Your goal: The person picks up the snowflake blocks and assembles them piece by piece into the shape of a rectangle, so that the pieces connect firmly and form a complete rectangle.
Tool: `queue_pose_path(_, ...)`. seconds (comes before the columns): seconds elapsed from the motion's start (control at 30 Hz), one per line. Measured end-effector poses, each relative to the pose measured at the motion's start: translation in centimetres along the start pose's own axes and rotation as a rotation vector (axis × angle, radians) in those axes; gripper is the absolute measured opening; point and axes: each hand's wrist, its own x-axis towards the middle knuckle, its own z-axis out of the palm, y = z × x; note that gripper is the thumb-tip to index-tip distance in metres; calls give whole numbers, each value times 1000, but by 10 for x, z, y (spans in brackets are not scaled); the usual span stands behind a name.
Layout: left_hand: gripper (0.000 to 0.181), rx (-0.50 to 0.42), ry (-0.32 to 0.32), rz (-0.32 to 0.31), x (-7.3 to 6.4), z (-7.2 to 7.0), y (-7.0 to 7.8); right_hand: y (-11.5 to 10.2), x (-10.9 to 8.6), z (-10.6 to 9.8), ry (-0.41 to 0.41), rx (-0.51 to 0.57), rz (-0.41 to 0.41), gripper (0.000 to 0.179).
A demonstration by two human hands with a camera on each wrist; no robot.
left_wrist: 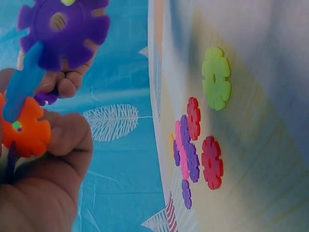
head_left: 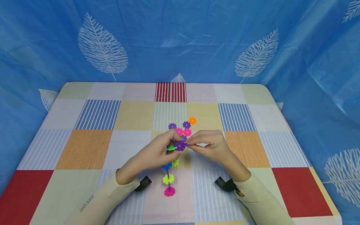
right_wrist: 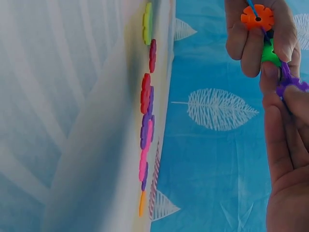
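Both hands raised over the middle of the counter (head_left: 253,200). Left hand (head_left: 156,151) grips the chain (head_left: 167,166) around its orange disc (left_wrist: 36,126) and green disc (right_wrist: 271,54). Right hand (head_left: 215,145) pinches a purple disc (right_wrist: 300,86) at the chain's end, fingertips close to the left's. Chain tail runs toward the near edge, ending in a hot-pink disc (head_left: 169,191) — can't tell if that end touches the counter.

Step looks like a slot-to-slot join. To do it well: brace the neighbouring disc in the left, set the two slots crosswise, push straight along the slot. Twisting would likely pop other joints. Keep right fingertips off the slot mouth; let the tail hang so it doesn't lever the joint.

Edges: loose discs lie just beyond the hands on the far-edge side — farthest is an orange one (head_left: 192,120), nearer ones include a lime one (left_wrist: 216,78) and a red one (left_wrist: 212,162). A forward sweep could scatter them. Far edge meets the blue sheet (head_left: 180,40), well beyond the discs. Left and right edges are well apart from the hands, so swing the chain sideways, not forward.
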Motion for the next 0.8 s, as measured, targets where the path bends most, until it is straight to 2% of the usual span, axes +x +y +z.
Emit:
queue_pose_path(0.13,26,9,-29,29,-1,0,-1,-3,0,2,-34,-9,2,21)
queue_pose_path(0.33,27,25,-32,30,-1,-1,1,-3,1,5,-32,-21,0,16)
queue_pose_path(0.43,26,44,-20,14,-1,-4,2,-2,1,6,-40,-76,6,11)
queue_pose_path(0.57,27,72,7,-23,-2,-10,4,-1,1,7,-45,-122,46,19)
queue_pose_path(0.8,26,121,44,-98,-2,-14,6,0,0,6,-57,-77,111,32)
